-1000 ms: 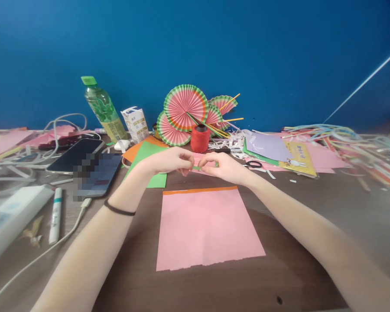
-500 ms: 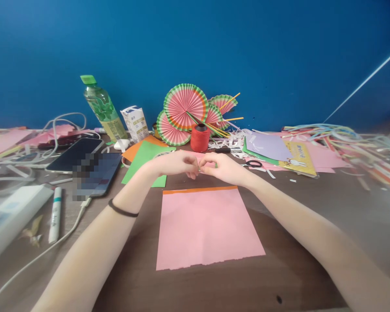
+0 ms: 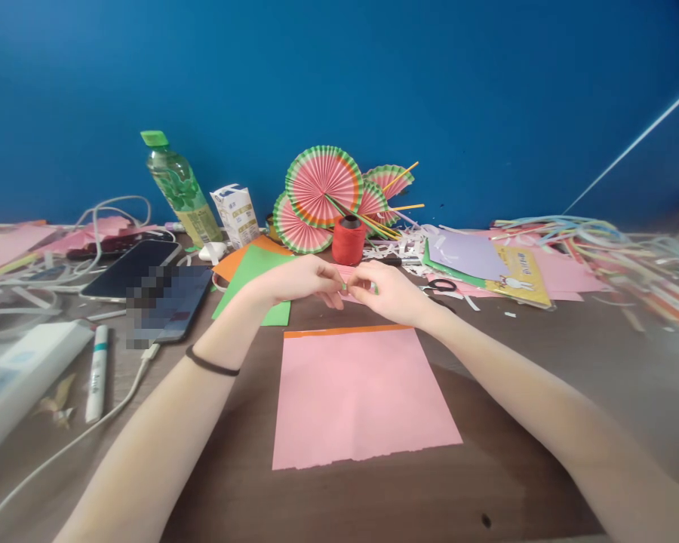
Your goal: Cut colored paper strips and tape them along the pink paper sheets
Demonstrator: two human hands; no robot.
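My left hand (image 3: 308, 279) and my right hand (image 3: 385, 288) meet in front of the red thread spool (image 3: 348, 243). Both are closed, thumbs and fingers pinched together on a narrow piece of folded pink paper (image 3: 348, 274). A small green bit shows between the fingertips, and most of the folded piece is hidden by the hands. Nearer to me, a pink paper sheet (image 3: 362, 400) with an orange strip along its far edge lies flat on the table. Its near edge is ragged.
Round pink-and-green paper fans (image 3: 324, 186) lean at the back. Green paper (image 3: 254, 286), a drink bottle (image 3: 178, 188), a carton (image 3: 236, 215), phones (image 3: 133, 270) and a marker (image 3: 96, 375) sit to the left. Scissors (image 3: 442, 286), purple paper (image 3: 467, 253) and paper strips lie right.
My hands have shifted slightly, the left one rising a little and its fingers reaching further forward. More of the pink paper shows behind them. The sheet on the table has not moved.
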